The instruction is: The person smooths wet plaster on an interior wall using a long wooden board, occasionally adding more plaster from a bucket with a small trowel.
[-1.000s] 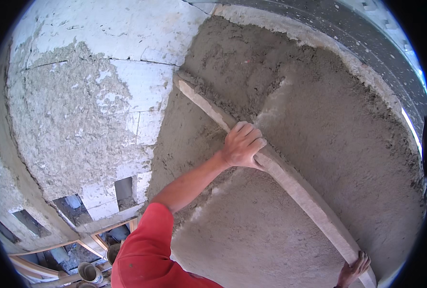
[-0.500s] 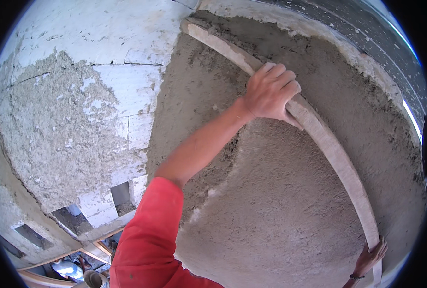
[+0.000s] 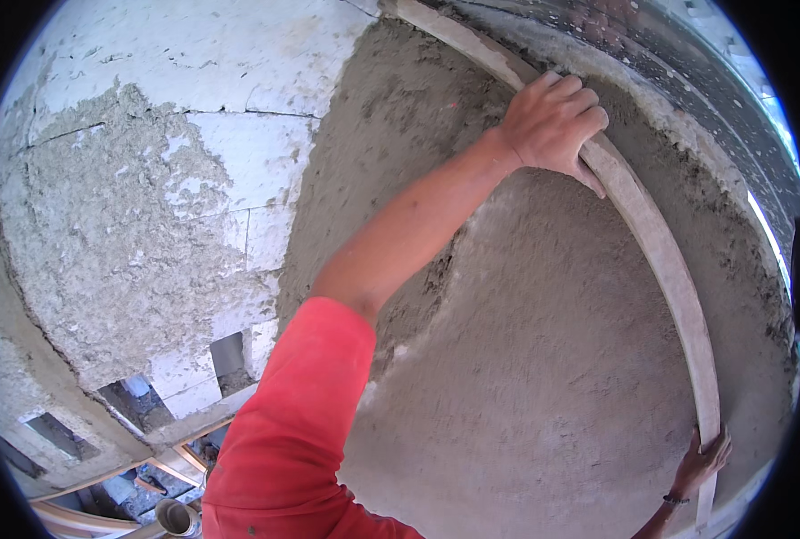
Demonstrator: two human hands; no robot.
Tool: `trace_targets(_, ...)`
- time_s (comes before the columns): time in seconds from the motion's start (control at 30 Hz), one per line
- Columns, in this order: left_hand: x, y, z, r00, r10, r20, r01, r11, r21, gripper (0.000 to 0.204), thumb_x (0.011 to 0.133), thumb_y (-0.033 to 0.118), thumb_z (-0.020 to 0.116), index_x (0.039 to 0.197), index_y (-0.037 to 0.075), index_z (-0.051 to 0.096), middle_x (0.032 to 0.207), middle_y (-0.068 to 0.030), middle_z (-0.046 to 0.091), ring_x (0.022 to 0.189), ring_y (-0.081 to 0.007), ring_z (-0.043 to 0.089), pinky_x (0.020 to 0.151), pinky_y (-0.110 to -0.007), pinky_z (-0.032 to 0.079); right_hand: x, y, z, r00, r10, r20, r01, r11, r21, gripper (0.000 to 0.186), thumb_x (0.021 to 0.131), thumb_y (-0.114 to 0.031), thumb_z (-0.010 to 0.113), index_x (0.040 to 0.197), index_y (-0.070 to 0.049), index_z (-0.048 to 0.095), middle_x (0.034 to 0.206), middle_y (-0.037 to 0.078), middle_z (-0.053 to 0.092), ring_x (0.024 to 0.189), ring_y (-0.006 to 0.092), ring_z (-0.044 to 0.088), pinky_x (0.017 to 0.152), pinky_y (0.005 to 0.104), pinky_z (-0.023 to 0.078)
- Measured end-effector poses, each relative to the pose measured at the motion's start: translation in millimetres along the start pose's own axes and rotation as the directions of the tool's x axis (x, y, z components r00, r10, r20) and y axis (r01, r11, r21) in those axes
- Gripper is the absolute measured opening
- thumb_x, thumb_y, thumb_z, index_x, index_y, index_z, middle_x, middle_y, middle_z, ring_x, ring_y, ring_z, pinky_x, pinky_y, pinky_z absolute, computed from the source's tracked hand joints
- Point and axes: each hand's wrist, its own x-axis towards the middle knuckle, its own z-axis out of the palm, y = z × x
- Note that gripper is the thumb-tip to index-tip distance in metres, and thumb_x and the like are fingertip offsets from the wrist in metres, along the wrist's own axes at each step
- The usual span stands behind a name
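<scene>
A long pale straightedge board [image 3: 656, 234], bowed by the lens, lies against wet grey plaster [image 3: 544, 332] on a wall. My left hand [image 3: 557, 130] is wrapped over its upper stretch, fingers across the far edge and thumb on the near side. Low at the right, my right hand [image 3: 704, 463], with a dark band at the wrist, grips the board close to its lower end. Rough, ridged plaster lies under my left forearm, while smoother plaster spreads between the hands.
White block wall [image 3: 265, 153] with patchy old mortar stands at the left. Small openings [image 3: 229, 364] pierce its lower part. A bucket [image 3: 178, 517] sits below at the lower left. Dark speckled slab [image 3: 688, 81] runs along the upper right edge.
The board's upper part has moved up and to the right with my left hand, toward the dark slab. My right hand has shifted only slightly. More smoothed plaster shows behind the board.
</scene>
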Motion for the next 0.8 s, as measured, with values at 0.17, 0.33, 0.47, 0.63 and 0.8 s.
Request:
trace_targets(0.17, -7, 8, -5, 0.997, 0.023, 0.069, -0.024, 1.0, 0.016, 0.072, 0.043, 0.074, 0.072, 0.075, 0.012, 0.054, 0.076, -0.0005, 0.048, 0.079, -0.0182, 0.046, 0.07, -0.034, 0.036, -3, -8, -4, 1.0, -0.023, 0.009, 0.023, 0.998, 0.056, 0.051, 0.079, -0.029, 0.069, 0.12, -0.003, 0.051, 0.111, 0.013, 0.056, 0.107, 0.0327, 0.051, 0.087, 0.0474, 0.039)
trace_targets(0.33, -39, 47, -19, 0.985, -0.004, 0.171, 0.003, 1.0, 0.005, 0.073, 0.044, 0.074, 0.074, 0.077, 0.012, 0.051, 0.079, -0.0016, 0.046, 0.079, -0.0186, 0.043, 0.074, -0.034, 0.034, -40, 8, -8, 0.997, -0.017, 0.07, 0.013, 0.998, 0.058, 0.05, 0.075, -0.016, 0.069, 0.12, -0.004, 0.052, 0.116, 0.013, 0.056, 0.112, 0.0327, 0.049, 0.092, 0.0472, 0.037)
trace_targets(0.47, -78, 92, -55, 0.966, -0.094, 0.242, 0.106, 0.994, -0.039, 0.075, 0.042, 0.068, 0.079, 0.083, 0.012, 0.051, 0.082, -0.0027, 0.048, 0.082, -0.0201, 0.045, 0.076, -0.037, 0.034, -83, 11, -25, 0.994, -0.045, 0.096, 0.04, 0.997, 0.062, 0.049, 0.073, -0.013, 0.069, 0.118, -0.005, 0.053, 0.114, 0.012, 0.057, 0.112, 0.0331, 0.049, 0.094, 0.0477, 0.037)
trace_targets(0.63, -116, 154, -104, 0.935, -0.148, 0.323, 0.182, 0.98, -0.078, 0.076, 0.044, 0.059, 0.081, 0.092, 0.009, 0.051, 0.09, -0.006, 0.052, 0.09, -0.0239, 0.05, 0.079, -0.043, 0.035, -122, 24, -59, 0.98, -0.128, 0.149, 0.105, 0.982, 0.158, 0.049, 0.068, -0.012, 0.072, 0.113, -0.004, 0.054, 0.111, 0.012, 0.058, 0.11, 0.0335, 0.05, 0.095, 0.0486, 0.037)
trace_targets(0.8, -130, 208, -154, 0.872, -0.201, 0.445, 0.261, 0.962, -0.078, 0.067, 0.049, 0.045, 0.077, 0.098, 0.006, 0.052, 0.098, -0.0103, 0.055, 0.094, -0.0292, 0.052, 0.079, -0.047, 0.035, -137, 31, -90, 0.96, -0.186, 0.21, 0.136, 0.963, 0.231, 0.053, 0.063, -0.014, 0.076, 0.11, -0.002, 0.054, 0.109, 0.014, 0.058, 0.109, 0.0352, 0.051, 0.094, 0.0508, 0.038)
